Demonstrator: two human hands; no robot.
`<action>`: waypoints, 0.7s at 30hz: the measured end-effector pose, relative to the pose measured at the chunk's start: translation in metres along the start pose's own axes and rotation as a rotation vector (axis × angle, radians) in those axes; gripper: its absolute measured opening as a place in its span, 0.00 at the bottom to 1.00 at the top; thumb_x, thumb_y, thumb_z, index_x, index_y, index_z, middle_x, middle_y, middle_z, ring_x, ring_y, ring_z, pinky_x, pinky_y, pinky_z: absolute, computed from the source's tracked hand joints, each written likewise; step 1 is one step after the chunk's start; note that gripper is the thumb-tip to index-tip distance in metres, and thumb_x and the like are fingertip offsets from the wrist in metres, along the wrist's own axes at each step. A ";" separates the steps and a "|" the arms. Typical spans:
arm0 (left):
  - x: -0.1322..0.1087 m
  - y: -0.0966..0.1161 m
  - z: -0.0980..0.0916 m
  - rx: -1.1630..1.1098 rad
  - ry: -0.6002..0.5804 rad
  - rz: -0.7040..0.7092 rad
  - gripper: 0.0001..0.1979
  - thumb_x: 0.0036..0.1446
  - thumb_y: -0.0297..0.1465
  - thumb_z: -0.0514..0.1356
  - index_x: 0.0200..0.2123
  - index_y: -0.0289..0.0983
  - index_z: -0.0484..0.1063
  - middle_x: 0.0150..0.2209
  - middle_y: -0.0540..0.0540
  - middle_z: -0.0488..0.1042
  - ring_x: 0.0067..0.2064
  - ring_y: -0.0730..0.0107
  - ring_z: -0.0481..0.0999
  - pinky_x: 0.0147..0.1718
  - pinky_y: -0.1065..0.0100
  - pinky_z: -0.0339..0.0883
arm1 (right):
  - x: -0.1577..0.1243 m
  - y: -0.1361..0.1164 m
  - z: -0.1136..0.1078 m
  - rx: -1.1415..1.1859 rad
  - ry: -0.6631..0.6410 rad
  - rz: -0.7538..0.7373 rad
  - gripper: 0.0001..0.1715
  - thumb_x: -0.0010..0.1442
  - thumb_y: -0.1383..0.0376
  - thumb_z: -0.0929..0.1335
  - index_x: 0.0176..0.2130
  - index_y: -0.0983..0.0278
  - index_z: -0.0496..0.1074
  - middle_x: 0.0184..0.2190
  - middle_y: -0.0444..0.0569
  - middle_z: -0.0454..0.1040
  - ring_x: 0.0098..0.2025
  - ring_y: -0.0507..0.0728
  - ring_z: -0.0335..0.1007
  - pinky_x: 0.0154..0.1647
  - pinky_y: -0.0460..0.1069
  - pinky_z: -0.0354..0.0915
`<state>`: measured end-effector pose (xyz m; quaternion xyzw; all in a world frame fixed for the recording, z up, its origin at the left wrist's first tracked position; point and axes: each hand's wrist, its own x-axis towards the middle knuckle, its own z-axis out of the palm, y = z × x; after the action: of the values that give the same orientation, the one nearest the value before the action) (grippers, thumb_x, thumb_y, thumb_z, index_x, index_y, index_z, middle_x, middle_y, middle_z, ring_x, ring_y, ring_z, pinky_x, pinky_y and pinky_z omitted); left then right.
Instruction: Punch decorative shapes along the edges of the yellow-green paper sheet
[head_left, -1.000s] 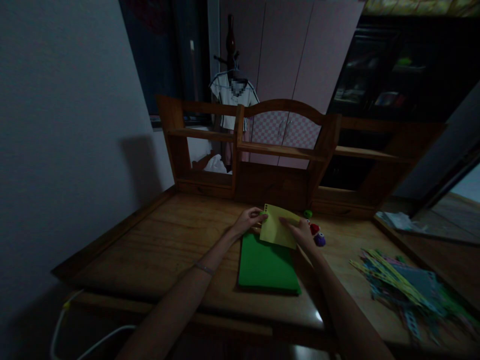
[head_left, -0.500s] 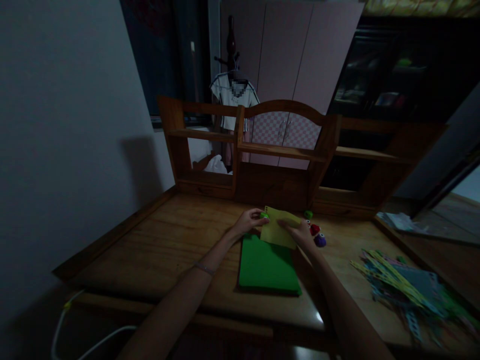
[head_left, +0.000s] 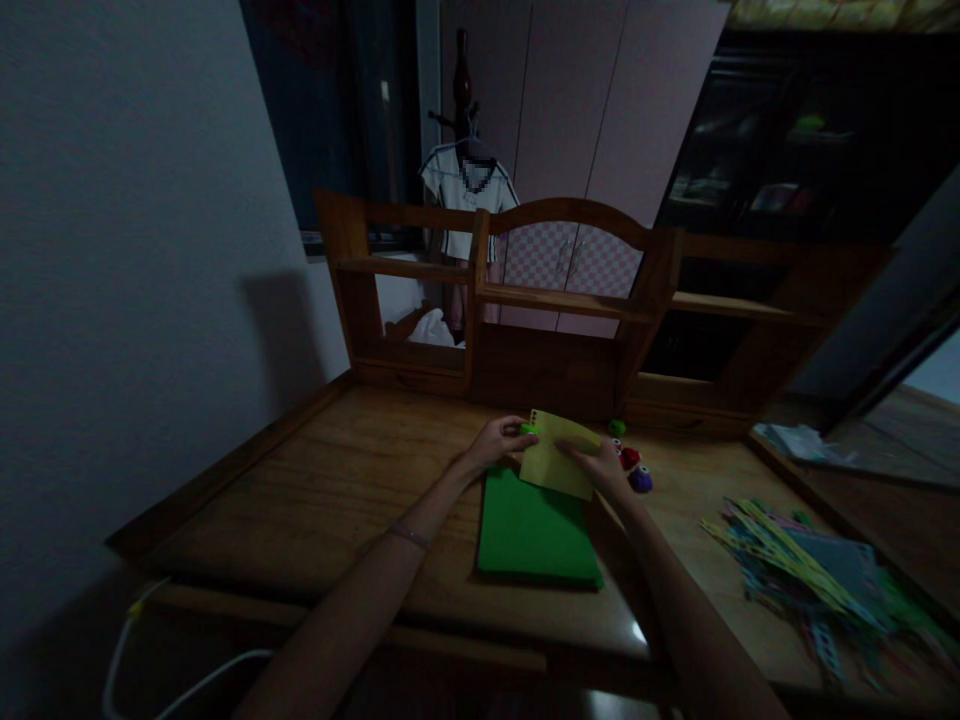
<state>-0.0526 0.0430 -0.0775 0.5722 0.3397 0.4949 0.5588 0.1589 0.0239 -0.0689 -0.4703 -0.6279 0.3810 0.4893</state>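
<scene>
The left hand (head_left: 491,445) is closed around a small green punch (head_left: 529,429) at the far left corner of the yellow paper (head_left: 556,455). A second ago the punch could hardly be seen. Now it sits right on the paper's edge, so it looks set in place there. The right hand (head_left: 604,468) pinches the paper's right side and holds it a little above the green sheet (head_left: 532,530) on the bench (head_left: 337,490). The paper has barely moved. A red punch (head_left: 629,458) and a purple punch (head_left: 640,480) lie just right of that hand.
</scene>
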 end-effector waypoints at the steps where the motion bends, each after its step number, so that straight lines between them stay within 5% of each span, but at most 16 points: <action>1: 0.000 0.000 0.000 0.002 0.002 -0.001 0.25 0.38 0.38 0.71 0.40 0.33 0.73 0.40 0.41 0.76 0.39 0.63 0.75 0.35 0.67 0.69 | 0.000 0.001 0.000 -0.001 -0.003 0.001 0.23 0.47 0.53 0.72 0.38 0.66 0.75 0.37 0.54 0.78 0.37 0.63 0.76 0.34 0.52 0.72; 21: -0.006 0.006 0.002 0.019 -0.023 -0.014 0.24 0.41 0.39 0.69 0.41 0.33 0.73 0.40 0.41 0.76 0.35 0.66 0.76 0.28 0.72 0.68 | 0.000 0.001 0.002 -0.008 -0.011 0.007 0.24 0.47 0.52 0.72 0.38 0.67 0.75 0.36 0.55 0.79 0.35 0.64 0.77 0.31 0.52 0.73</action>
<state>-0.0531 0.0361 -0.0726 0.5807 0.3418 0.4812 0.5608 0.1570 0.0238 -0.0708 -0.4722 -0.6303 0.3830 0.4827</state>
